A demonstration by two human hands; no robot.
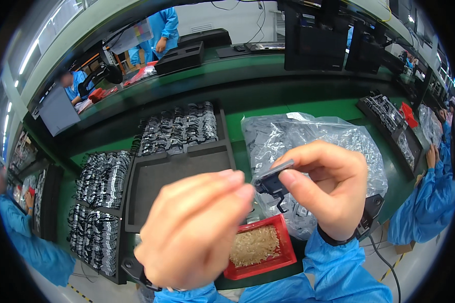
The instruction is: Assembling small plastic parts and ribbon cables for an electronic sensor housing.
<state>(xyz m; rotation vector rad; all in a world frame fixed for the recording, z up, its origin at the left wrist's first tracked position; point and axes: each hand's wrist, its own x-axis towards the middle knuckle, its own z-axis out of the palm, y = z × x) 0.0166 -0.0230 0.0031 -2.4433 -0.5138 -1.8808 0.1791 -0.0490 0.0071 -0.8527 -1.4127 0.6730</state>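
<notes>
Between the thumb and fingers of my right hand (333,187) is a small dark grey plastic part (272,181) with a thin black hook-shaped piece hanging below it. My left hand (192,227) hovers just left of that part, somewhat blurred, its fingers pressed together. Whatever its fingertips may hold is hidden. Under both hands stands a red bin (287,247) with many small, pale, translucent pieces (255,246). Behind my right hand lies a clear plastic bag (356,139) full of grey parts.
Black foam trays (177,169) on the green bench hold rows of small metal and black parts (179,126); one section is bare. Dark monitors (316,48) stand on the shelf. Co-workers in blue sit at the left (35,247) and right (424,202). A cable (389,262) hangs by my right wrist.
</notes>
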